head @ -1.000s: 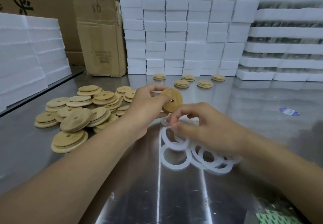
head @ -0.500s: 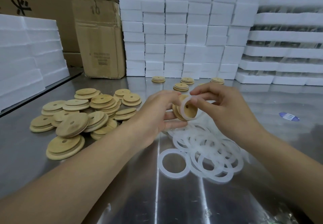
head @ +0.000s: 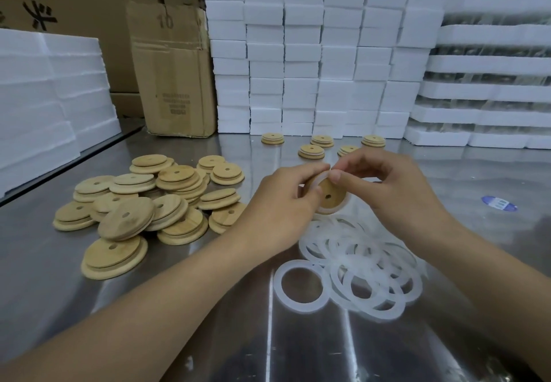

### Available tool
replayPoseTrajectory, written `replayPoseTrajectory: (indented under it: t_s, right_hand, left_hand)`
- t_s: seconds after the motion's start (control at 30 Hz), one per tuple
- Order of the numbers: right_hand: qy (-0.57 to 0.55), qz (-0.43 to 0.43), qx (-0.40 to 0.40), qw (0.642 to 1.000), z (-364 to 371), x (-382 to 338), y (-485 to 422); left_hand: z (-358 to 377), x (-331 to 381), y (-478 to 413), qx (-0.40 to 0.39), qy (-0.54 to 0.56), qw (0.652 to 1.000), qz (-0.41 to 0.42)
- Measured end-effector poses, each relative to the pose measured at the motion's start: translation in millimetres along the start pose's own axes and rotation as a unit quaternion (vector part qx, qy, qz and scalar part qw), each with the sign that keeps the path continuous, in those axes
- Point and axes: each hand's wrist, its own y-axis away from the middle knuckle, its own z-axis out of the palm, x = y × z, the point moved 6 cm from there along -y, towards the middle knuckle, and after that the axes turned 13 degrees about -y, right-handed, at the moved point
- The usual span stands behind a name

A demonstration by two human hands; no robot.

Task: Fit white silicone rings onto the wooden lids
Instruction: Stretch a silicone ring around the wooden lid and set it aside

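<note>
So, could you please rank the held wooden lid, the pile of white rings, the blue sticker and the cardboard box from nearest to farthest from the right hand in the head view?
1. The held wooden lid: pinched at its rim by the right hand.
2. The pile of white rings: on the table just below that hand.
3. The blue sticker: farther out to its right.
4. The cardboard box: back left.

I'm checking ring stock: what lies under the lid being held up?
Below the held lid, a pile of white rings lies on the steel table. The right hand, fitting a ring, hides the pile's upper right.
</note>
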Motion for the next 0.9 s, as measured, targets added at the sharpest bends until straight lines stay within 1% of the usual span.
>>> replayPoseTrajectory:
  t_s: [0.23, 0.4, 0.57, 0.77, 0.9]
  right_hand:
    - [-0.017, 0.041, -0.015, 0.999, -0.1, 10.2, -0.8]
    - [0.0, 0.074, -0.019, 0.997, -7.7, 13.9, -4.9]
    - [0.024, 0.098, -0.036, 0.994, -10.1, 16.2, -4.6]
    - [0.038, 0.11, -0.053, 0.992, -11.8, 14.3, -4.5]
    - [0.055, 0.115, -0.065, 0.99, -10.2, 15.3, -4.1]
  left_hand:
    - [1.0, -3.7, 0.1, -0.017, -0.007, 1.0, 0.006]
    - [-4.5, -10.7, -4.0, 0.023, 0.006, 1.0, 0.002]
    - [-8.6, -13.6, -7.6, 0.032, 0.02, 0.999, -0.03]
    - [-13.6, -14.0, -6.6, -0.012, 0.062, 0.993, -0.097]
    - [-19.0, -17.7, -5.8, -0.021, 0.077, 0.988, -0.133]
